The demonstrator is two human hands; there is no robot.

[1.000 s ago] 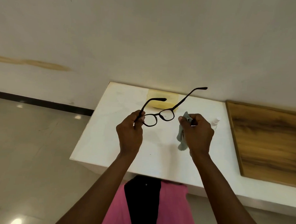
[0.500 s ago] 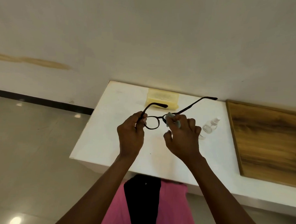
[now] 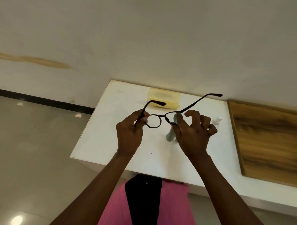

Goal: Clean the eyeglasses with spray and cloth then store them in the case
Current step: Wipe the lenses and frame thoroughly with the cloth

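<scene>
Near the middle of the frame, both hands hold a pair of dark-framed eyeglasses (image 3: 158, 118) in the air above a white counter (image 3: 110, 133), temples unfolded and pointing away toward the wall. The left hand (image 3: 129, 135) pinches the frame at its left hinge, fingers (image 3: 145, 116) clenched on the rim where the left temple begins. The right hand (image 3: 192, 135) presses a pale grey-green cloth (image 3: 173, 128) against the right lens, thumb and forefinger grasping the cloth around the glass while the other fingers curl loosely apart; the loose end of the cloth hangs down below the lens, beside the palm. Behind the glasses, at the far edge of the counter close to the wall, lies a translucent yellow case (image 3: 164, 97), closed as far as can be seen. Just right of the right hand, a small clear spray bottle (image 3: 217, 120) stands on the counter, partly hidden by the knuckles. A wooden panel (image 3: 268, 141) covers the counter's right side, and a pink and black garment (image 3: 146, 206) fills the lower centre.
</scene>
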